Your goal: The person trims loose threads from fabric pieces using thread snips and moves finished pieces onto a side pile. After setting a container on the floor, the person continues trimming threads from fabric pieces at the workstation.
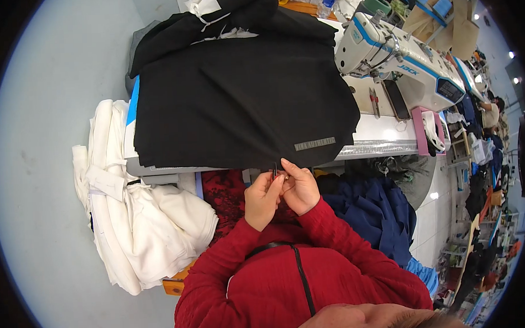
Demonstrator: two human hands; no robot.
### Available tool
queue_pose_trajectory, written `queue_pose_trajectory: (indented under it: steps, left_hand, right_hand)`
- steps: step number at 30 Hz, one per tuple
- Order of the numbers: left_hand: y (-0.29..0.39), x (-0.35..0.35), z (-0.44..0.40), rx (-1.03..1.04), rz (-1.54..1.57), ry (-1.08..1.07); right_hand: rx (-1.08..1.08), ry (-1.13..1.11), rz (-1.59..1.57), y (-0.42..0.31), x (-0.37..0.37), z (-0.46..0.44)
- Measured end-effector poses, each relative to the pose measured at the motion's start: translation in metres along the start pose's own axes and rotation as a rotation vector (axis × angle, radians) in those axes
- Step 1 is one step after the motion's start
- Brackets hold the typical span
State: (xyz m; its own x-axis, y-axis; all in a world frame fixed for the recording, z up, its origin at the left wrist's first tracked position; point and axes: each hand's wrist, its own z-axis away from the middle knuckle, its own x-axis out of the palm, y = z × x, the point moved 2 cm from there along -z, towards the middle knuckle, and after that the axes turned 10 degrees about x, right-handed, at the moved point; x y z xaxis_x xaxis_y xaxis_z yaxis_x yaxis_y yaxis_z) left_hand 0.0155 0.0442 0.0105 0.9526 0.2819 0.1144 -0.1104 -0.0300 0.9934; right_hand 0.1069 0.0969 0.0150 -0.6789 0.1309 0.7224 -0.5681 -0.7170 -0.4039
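A stack of black fabric pieces [231, 95] lies over the table, its top piece bearing a grey lettered strip [315, 143]. At its near edge my two hands meet. My left hand [262, 201] is closed, thumb against fingers, around a small dark pointed tool with a touch of red [275, 171] that looks like thread snips. Beside it, my right hand [301, 191] is closed, with thumb and forefinger at the black fabric's edge. The fingertips overlap, so exactly what the right hand pinches is partly hidden.
A white sewing machine [409, 60] stands at the right. Near it lie red-handled snips [375, 102], a phone [396, 99] and a pink box [428, 129]. White fabric bundles [143, 226] hang at left; navy fabric [371, 212] sits below the table edge at right.
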Motion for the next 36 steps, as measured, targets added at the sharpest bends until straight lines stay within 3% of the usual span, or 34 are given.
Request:
queue_pose_trajectory:
  steps: [36]
  left_hand:
    - [-0.0039, 0.0003, 0.0019, -0.059, 0.135, -0.006]
  right_hand:
    - [0.051, -0.04, -0.006, -0.0023, -0.0024, 0.0011]
